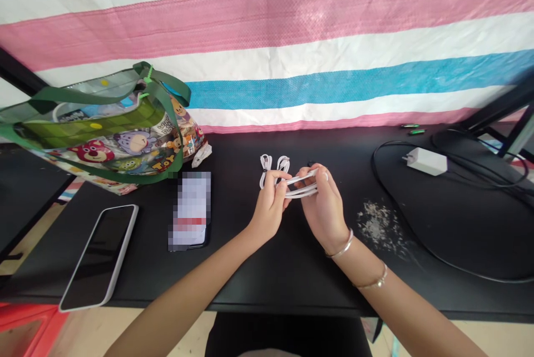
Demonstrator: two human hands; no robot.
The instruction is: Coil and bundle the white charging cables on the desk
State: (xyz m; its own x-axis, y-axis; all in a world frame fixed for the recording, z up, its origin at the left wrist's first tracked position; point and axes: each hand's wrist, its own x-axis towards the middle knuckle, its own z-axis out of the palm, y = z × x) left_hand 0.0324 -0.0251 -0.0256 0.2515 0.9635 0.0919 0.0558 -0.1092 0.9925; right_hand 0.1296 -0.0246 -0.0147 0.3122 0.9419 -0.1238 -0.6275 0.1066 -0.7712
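So, here's the white cable (302,194), looped over the bench (283,273) between my left hand (269,207) and my right hand (325,207), both pinched closed on it! More bundled cord (266,161) lies just beyond, a white-edged phone (100,257) off left, a charger (428,161) off right.

Site: makeshift work corner; home or small workshop, cannot tell which. Evidence: striped plastic sheet (267,29) upright behind black worktop (250,279); everyday belongings on it, namely cartoon bag (136,145), phones (100,257), charger (426,162); pale floor (95,332) below.
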